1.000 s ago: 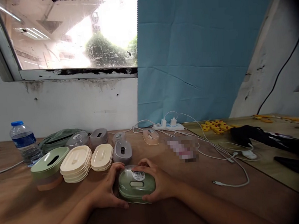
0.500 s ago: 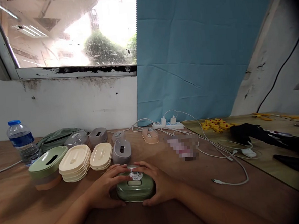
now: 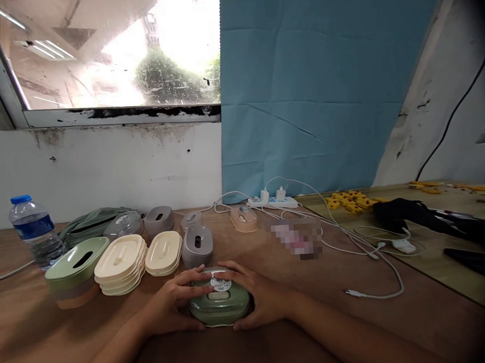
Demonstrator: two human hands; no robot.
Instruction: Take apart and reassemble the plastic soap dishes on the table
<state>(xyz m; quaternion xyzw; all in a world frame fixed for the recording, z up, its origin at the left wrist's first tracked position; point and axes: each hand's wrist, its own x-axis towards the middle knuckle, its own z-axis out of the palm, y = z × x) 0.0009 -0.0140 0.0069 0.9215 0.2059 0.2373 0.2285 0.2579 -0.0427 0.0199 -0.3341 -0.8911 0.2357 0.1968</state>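
A green oval-cornered container (image 3: 220,309) with a shiny, see-through-looking top rests on the table in front of me. On its top are a white printed label (image 3: 221,283) and a pale slot. My left hand (image 3: 179,300) wraps around the left side, fingers over the top and thumb at the front lower edge. From the right, my right hand (image 3: 260,298) grips it the same way, its fingertips beside the label. Beyond my left hand lie a stack of cream lids (image 3: 121,257), a shorter cream stack (image 3: 163,252) and a grey slotted box (image 3: 198,247).
Left stand nested slotted boxes (image 3: 77,263), green on top, and a water bottle (image 3: 36,232). Grey containers (image 3: 158,222) and a peach one (image 3: 243,218) sit farther back. White cables run from a power strip (image 3: 272,202) across the right side. Yellow pieces (image 3: 348,201) lie beyond.
Both hands stay on the green container, which remains in place. The left fingers have shifted slightly on its top; otherwise little differs.
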